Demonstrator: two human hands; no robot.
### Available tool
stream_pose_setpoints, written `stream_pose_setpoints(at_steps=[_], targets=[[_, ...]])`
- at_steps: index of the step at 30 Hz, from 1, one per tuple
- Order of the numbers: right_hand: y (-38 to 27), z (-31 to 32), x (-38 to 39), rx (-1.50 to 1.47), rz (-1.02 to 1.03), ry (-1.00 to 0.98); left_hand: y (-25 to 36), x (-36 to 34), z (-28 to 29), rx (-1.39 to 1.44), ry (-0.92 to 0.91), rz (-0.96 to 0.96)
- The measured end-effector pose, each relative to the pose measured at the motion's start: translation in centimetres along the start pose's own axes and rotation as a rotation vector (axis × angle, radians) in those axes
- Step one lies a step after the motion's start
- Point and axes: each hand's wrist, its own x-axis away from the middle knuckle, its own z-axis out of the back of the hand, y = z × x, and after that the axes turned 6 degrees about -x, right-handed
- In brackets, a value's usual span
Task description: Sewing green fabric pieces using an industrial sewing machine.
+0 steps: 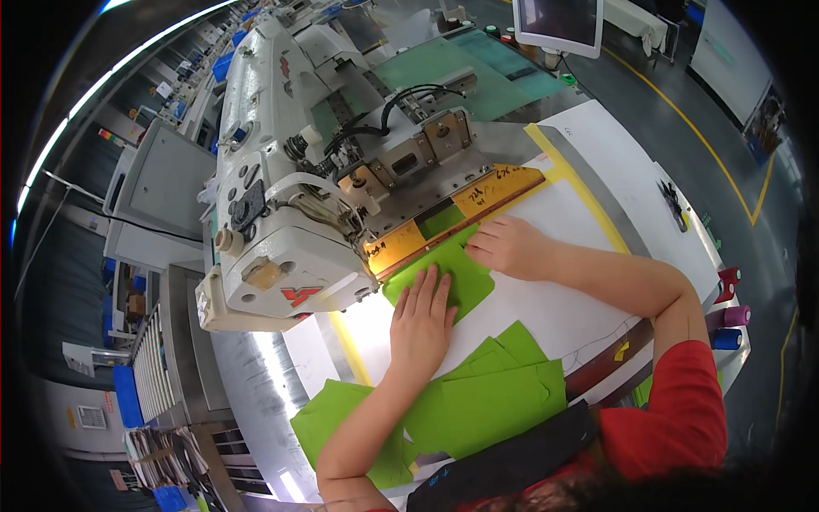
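A bright green fabric piece (465,294) lies under the front edge of an orange clamp plate (409,241) on a large sewing machine (281,196). My left hand (422,320) rests flat on this piece with its fingers stretched toward the plate. At the piece's right side my right hand (512,247) lies on the cloth, its bent fingertips close to the plate's edge; its thumb is hidden. More green shows through an opening in the plate. Closer to me, several loose green fabric pieces (486,405) overlap on the table, partly under my left forearm.
Yellow tape strips (589,192) mark the white work surface (546,316). Thread spools (729,316) and small black snips (672,205) sit along the right edge. A monitor (559,26) stands at the back. Left of the machine are a metal cabinet (162,179) and stacked papers (153,456).
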Motion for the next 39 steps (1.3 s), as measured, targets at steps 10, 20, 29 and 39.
stream_pose_setpoints(at_steps=[10,20,29,39], targets=[[-0.7,-0.2,0.0,-0.033,-0.037,0.020,-1.8,-0.8,-0.2,0.029,-0.051,0.055],[-0.1,-1.0,-1.0,-0.121,0.049,0.066,1.1,1.2,1.0,-0.045,-0.104,0.227],[-1.8,-0.1,0.1,0.012,-0.255,-0.057,0.6,0.2,1.1,0.106,-0.075,0.040],[-3.2,0.2,-0.3,-0.061,-0.408,-0.198,-2.3,-1.1,0.1,0.103,-0.013,0.035]])
